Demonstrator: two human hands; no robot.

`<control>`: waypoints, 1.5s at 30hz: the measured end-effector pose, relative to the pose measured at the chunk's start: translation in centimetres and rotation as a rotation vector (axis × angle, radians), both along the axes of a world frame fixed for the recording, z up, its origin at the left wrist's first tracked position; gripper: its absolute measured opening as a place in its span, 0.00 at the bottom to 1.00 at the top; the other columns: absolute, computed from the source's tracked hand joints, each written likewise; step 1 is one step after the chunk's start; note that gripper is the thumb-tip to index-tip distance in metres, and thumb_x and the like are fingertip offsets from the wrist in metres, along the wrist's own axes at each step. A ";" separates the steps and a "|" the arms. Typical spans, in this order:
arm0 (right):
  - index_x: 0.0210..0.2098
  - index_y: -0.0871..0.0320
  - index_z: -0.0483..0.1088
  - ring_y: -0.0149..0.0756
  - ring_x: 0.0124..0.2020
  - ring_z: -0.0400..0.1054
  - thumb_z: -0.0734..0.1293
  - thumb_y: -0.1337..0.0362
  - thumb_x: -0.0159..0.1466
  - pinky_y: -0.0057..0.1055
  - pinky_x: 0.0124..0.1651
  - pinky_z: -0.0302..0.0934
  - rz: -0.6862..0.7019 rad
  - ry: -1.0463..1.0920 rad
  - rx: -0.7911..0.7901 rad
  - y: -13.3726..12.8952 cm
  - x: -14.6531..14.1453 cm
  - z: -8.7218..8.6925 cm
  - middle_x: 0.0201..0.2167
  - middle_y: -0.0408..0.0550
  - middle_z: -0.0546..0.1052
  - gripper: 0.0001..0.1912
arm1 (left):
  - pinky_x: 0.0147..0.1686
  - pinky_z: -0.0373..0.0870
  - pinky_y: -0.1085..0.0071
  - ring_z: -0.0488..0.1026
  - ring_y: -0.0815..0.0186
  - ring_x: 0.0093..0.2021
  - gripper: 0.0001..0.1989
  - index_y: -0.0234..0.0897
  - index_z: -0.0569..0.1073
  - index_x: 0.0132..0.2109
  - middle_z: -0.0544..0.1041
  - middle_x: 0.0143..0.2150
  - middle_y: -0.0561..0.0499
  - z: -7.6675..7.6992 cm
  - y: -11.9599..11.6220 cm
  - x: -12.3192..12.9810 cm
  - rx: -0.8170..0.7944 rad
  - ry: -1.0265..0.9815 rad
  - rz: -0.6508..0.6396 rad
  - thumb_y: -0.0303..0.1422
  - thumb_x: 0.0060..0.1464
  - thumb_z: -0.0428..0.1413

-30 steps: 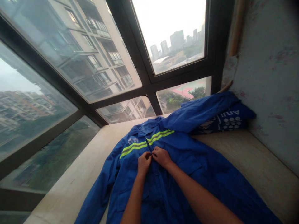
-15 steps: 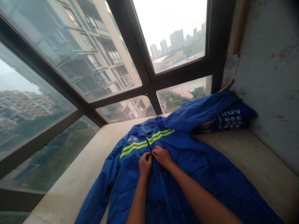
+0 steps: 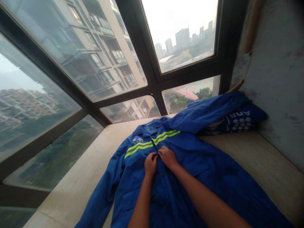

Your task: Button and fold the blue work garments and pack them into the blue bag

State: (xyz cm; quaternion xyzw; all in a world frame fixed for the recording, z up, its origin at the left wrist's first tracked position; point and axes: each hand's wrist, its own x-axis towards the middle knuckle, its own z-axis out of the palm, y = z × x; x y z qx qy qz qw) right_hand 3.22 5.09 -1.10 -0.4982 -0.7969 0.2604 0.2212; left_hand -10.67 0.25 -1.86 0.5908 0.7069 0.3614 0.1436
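Observation:
A blue work jacket [image 3: 135, 177] with yellow-green reflective stripes across the chest lies spread out, its collar toward the window. Just below the stripes, my left hand [image 3: 150, 164] pinches the edge of the front opening. My right hand [image 3: 167, 156] is closed on the opposite edge, its fingertips almost meeting those of the left. Whatever small part sits between the fingertips is hidden. Below the hands a dark button [image 3: 162, 174] shows on the front strip. One sleeve [image 3: 213, 109] is stretched out to the right over a dark blue printed bag.
The jacket rests on a pale stone-like window sill [image 3: 68, 186]. Dark window frames [image 3: 155, 83] rise behind and to the left. At the right are the dark blue bag [image 3: 242, 123] with white lettering and a flowered wall [image 3: 280, 104].
The view has shifted slightly, so the jacket appears a little further right. Both hands stay at the front opening, with fingertips slightly closer together.

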 end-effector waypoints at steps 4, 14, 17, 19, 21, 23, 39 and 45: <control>0.44 0.50 0.76 0.32 0.42 0.72 0.58 0.60 0.71 0.24 0.41 0.59 0.008 0.010 -0.005 0.1 0.1 0.0 0.45 0.45 0.76 0.14 | 0.40 0.72 0.65 0.78 0.60 0.37 0.10 0.37 0.77 0.39 0.81 0.37 0.46 -0.2 0.0 -0.2 0.003 -0.026 0.006 0.37 0.55 0.54; 0.43 0.50 0.76 0.32 0.43 0.72 0.60 0.62 0.69 0.23 0.41 0.60 0.021 0.056 0.000 0.2 0.3 0.0 0.46 0.43 0.76 0.12 | 0.41 0.74 0.63 0.79 0.58 0.36 0.12 0.38 0.78 0.40 0.82 0.36 0.47 -0.2 -0.1 -0.4 0.009 -0.096 0.049 0.38 0.53 0.56; 0.42 0.50 0.76 0.32 0.42 0.72 0.61 0.62 0.68 0.23 0.40 0.60 0.016 0.076 0.003 0.2 0.3 -0.1 0.45 0.44 0.76 0.11 | 0.40 0.74 0.63 0.79 0.59 0.36 0.11 0.38 0.78 0.40 0.82 0.36 0.47 -0.2 -0.1 -0.4 0.012 -0.111 0.049 0.38 0.52 0.57; 0.41 0.51 0.76 0.32 0.41 0.72 0.61 0.63 0.68 0.23 0.40 0.60 0.018 0.093 0.010 0.2 0.3 -0.1 0.44 0.43 0.76 0.11 | 0.41 0.74 0.63 0.79 0.59 0.36 0.12 0.37 0.78 0.40 0.82 0.36 0.47 -0.2 -0.1 -0.3 0.018 -0.124 0.047 0.38 0.52 0.57; 0.42 0.50 0.76 0.31 0.42 0.71 0.62 0.63 0.68 0.23 0.41 0.61 0.024 0.114 0.021 0.1 0.4 -0.1 0.44 0.43 0.75 0.10 | 0.40 0.75 0.64 0.79 0.59 0.36 0.12 0.37 0.78 0.40 0.82 0.36 0.47 -0.1 0.0 -0.3 0.022 -0.140 0.042 0.38 0.52 0.57; 0.43 0.51 0.75 0.31 0.45 0.70 0.62 0.65 0.67 0.22 0.44 0.61 0.030 0.145 0.052 0.1 0.6 -0.2 0.45 0.44 0.74 0.10 | 0.40 0.75 0.65 0.79 0.60 0.35 0.12 0.37 0.78 0.39 0.82 0.35 0.47 0.0 0.0 -0.2 0.025 -0.157 0.032 0.39 0.52 0.56; 0.38 0.53 0.74 0.34 0.44 0.70 0.67 0.65 0.62 0.25 0.44 0.62 0.084 0.150 0.123 0.4 0.1 -1.6 0.41 0.45 0.74 0.05 | 0.38 0.73 0.66 0.78 0.60 0.34 0.11 0.37 0.76 0.38 0.81 0.34 0.48 0.3 -0.2 -0.1 0.038 -0.182 -0.003 0.38 0.52 0.55; 0.37 0.54 0.73 0.34 0.45 0.68 0.65 0.67 0.62 0.25 0.43 0.61 0.118 0.104 0.155 0.2 0.2 -1.2 0.41 0.46 0.73 0.05 | 0.35 0.69 0.70 0.75 0.63 0.32 0.09 0.37 0.75 0.36 0.79 0.32 0.49 0.5 -0.5 0.5 0.028 -0.116 0.018 0.38 0.53 0.56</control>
